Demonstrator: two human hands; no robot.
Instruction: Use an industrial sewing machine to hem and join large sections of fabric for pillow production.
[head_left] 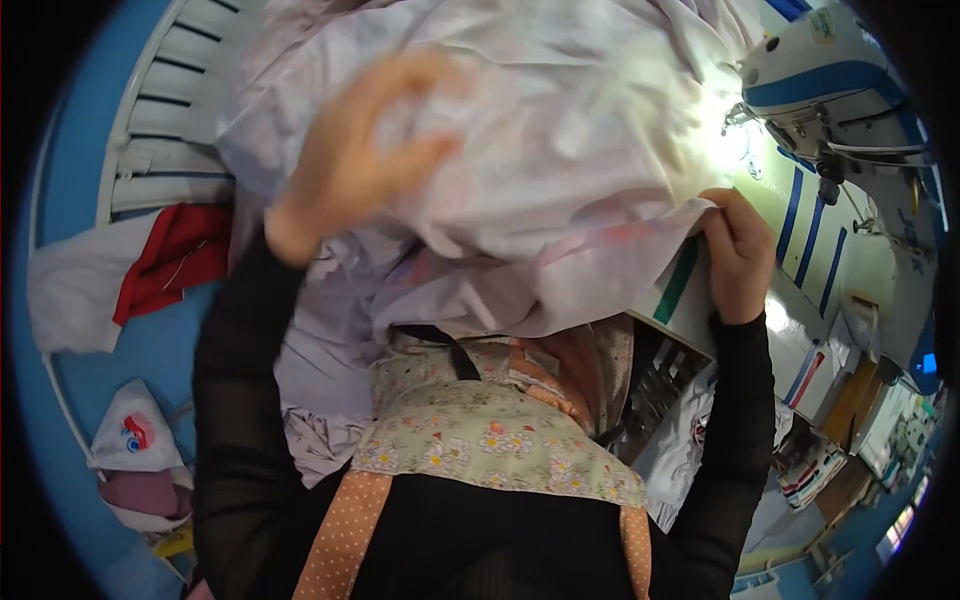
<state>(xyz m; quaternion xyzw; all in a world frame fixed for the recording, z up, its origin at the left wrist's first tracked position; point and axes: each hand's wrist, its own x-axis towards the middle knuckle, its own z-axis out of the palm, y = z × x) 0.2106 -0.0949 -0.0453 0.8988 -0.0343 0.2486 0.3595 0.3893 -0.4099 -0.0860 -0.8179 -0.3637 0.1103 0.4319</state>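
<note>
The right hand is closed on the lower right edge of the pale cloth, which spreads up and to the left from it, with the sewing machine close above and to its right. The left hand is blurred, fingers half curled against the cloth; whether it grips is unclear. Left of it hangs a red cloth by a white rack.

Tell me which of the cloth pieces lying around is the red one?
The red cloth draped on the white slatted rack, left of the left hand; the big pale lilac fabric is held in both hands.
</note>
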